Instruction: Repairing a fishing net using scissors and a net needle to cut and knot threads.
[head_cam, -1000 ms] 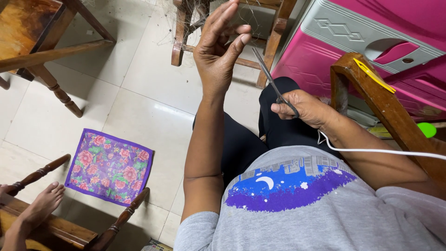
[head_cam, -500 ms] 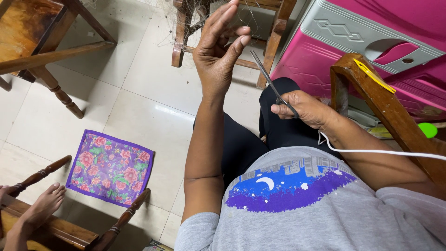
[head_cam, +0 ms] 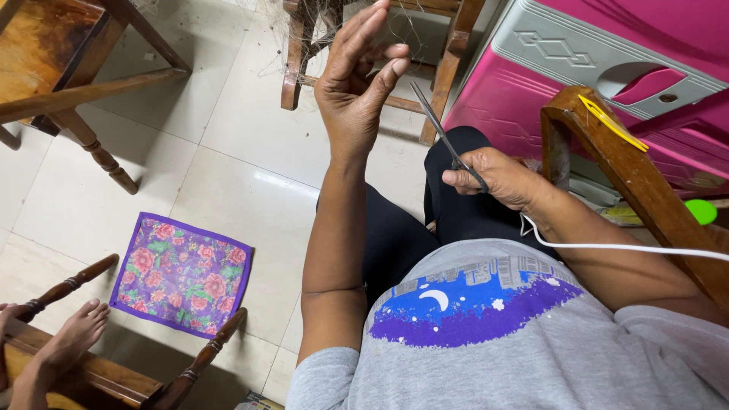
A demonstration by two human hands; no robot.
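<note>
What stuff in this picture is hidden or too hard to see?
- Thread at the left hand: too thin in the head view to tell whether the pinched fingers hold any.
- Scissors: handles hidden inside the right hand.
- Netting on the wooden chair: cut off by the top edge.
- Another person's foot: the rest is cut off by the left edge.

Pale tiled floor (head_cam: 220,175), glossy. Wooden table (head_cam: 45,45) upper left, wooden chair (head_cam: 448,53) top centre. Pink-and-grey plastic cabinet (head_cam: 607,68) upper right. Floral purple cloth (head_cam: 182,273) on floor, lower left.
</note>
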